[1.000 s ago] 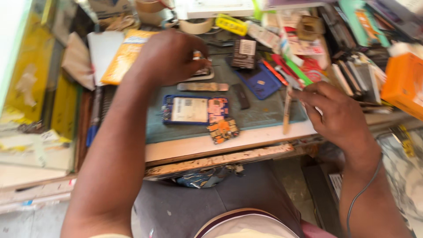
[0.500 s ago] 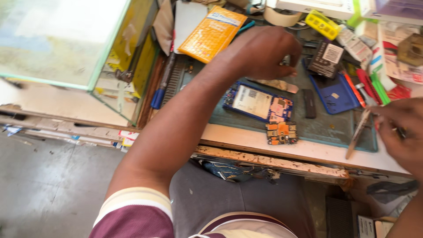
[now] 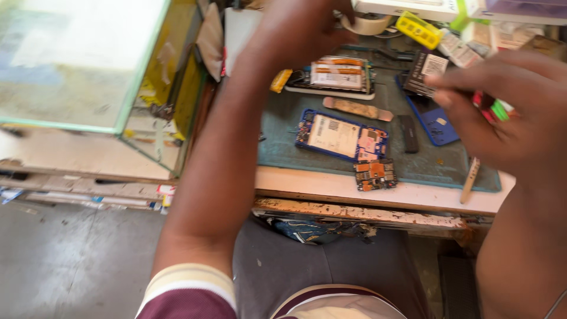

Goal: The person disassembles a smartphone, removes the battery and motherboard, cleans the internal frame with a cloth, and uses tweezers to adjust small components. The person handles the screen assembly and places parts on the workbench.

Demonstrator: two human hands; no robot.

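Hands [image 3: 307, 29] [image 3: 508, 112] hover over blue-framed opened phone [image 3: 341, 136] and small circuit board [image 3: 375, 175].

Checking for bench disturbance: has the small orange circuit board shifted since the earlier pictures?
No. The orange circuit board lies at the mat's front edge, just below the opened blue phone, as before.

Premises: small phone-repair workshop. Evidence: opened blue phone [image 3: 341, 136] and loose circuit board [image 3: 375, 175] on a worn work mat [image 3: 283, 147], glass display case [image 3: 88, 65] adjoining.
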